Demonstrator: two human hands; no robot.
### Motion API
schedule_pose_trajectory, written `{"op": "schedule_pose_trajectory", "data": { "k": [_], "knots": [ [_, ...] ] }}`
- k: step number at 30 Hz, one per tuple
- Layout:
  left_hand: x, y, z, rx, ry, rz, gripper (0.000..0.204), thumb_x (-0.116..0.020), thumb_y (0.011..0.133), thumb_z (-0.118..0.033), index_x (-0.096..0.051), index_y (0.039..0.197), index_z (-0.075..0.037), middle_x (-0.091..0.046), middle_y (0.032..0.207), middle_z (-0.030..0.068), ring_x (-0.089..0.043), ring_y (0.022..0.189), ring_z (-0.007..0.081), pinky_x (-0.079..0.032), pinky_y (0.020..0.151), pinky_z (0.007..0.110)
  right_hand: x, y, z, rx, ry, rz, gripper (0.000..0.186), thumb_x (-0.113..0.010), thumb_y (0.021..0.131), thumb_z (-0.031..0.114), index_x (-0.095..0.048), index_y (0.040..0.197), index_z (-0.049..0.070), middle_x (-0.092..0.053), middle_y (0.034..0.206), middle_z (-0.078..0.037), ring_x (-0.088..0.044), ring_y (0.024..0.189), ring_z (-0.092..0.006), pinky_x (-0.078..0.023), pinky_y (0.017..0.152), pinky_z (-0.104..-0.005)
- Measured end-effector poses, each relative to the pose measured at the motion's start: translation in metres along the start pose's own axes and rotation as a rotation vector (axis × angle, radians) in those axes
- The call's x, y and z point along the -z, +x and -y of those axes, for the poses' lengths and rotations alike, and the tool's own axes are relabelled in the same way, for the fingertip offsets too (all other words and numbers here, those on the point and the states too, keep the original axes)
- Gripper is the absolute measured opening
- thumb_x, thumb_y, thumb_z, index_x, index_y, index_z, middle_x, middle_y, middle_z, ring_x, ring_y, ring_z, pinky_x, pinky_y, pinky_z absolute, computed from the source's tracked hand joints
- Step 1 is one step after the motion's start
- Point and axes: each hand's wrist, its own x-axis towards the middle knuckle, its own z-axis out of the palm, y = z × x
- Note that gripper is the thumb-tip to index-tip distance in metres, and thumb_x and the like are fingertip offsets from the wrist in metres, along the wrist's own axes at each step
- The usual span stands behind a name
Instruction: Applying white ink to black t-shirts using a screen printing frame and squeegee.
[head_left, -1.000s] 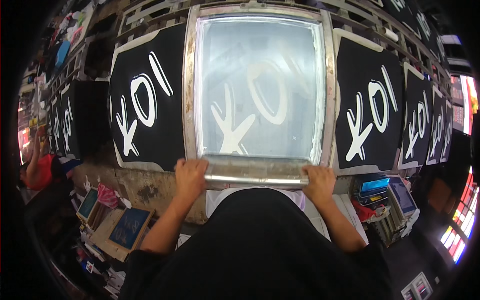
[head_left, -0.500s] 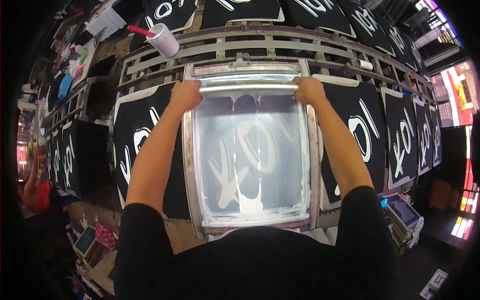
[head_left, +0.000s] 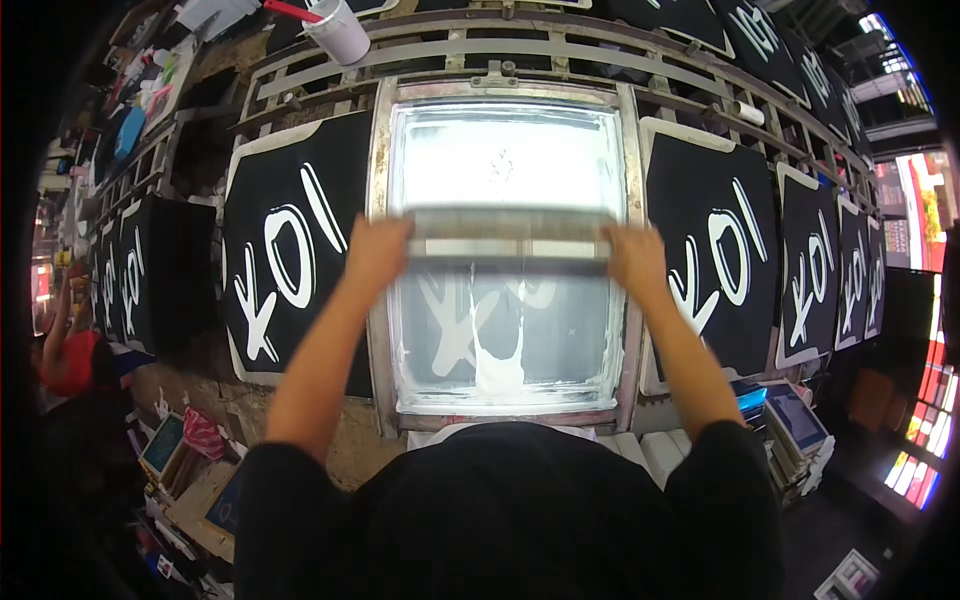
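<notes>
A long squeegee (head_left: 510,226), smeared by motion, spans the screen-printing frame (head_left: 380,340) crosswise near the middle of its mesh. My left hand (head_left: 381,248) is closed round its left end and my right hand (head_left: 634,260) round its right end. Beyond the squeegee the mesh is coated bright white. On the near side it is grey and see-through, with pale brush-style lettering showing. A thick puddle of white ink (head_left: 499,374) lies on the near part, with thin streaks running up from it.
Black fabric panels with white lettering lie left (head_left: 290,240) and right (head_left: 728,235) of the frame. A slatted metal rail (head_left: 440,53) runs behind, carrying a white ink tub (head_left: 340,35) with a red-handled tool. Small framed screens (head_left: 800,425) are stacked at lower right. Someone in red (head_left: 72,360) is far left.
Both hands have drawn the squeegee from the frame's far end toward me, to about mid-mesh. The far mesh has turned from grey to white. The whole view has also shifted slightly.
</notes>
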Motion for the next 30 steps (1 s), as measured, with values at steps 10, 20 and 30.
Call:
{"op": "schedule_pose_trajectory", "data": {
  "k": [10, 20, 30],
  "knots": [
    [0.016, -0.217, -0.068, 0.003, -0.26, 0.175, 0.034, -0.065, 0.067, -0.008, -0.068, 0.101, -0.009, -0.069, 0.087, 0.0114, -0.066, 0.086, 0.0292, -0.038, 0.091, 0.048, 0.02, -0.211, 0.049, 0.013, 0.157, 0.371, 0.027, -0.065, 0.071, 0.013, -0.066, 0.099, 0.015, -0.068, 0.09, -0.008, -0.065, 0.088, -0.0279, -0.047, 0.08, -0.0406],
    [0.074, 0.103, 0.048, 0.016, -0.044, 0.039, 0.04, -0.063, 0.069, -0.019, -0.069, 0.108, -0.013, -0.071, 0.098, 0.0173, -0.065, 0.099, 0.0357, -0.046, 0.089, 0.049, 0.067, 0.133, -0.015, -0.123, -0.039, 0.373, 0.049, -0.065, 0.071, 0.019, -0.067, 0.119, 0.022, -0.069, 0.112, -0.013, -0.065, 0.104, -0.0341, -0.052, 0.091, -0.0426],
    [0.046, 0.116, 0.04, 0.145, -0.041, 0.06, 0.046, -0.063, 0.07, -0.011, -0.067, 0.116, -0.016, -0.07, 0.103, 0.0133, -0.066, 0.099, 0.0317, -0.05, 0.089, 0.044, 0.025, 0.141, -0.021, -0.041, 0.023, 0.032, 0.041, -0.06, 0.072, 0.005, -0.068, 0.111, 0.016, -0.069, 0.108, -0.012, -0.065, 0.101, -0.0319, -0.05, 0.092, -0.0422]
  ]
}}
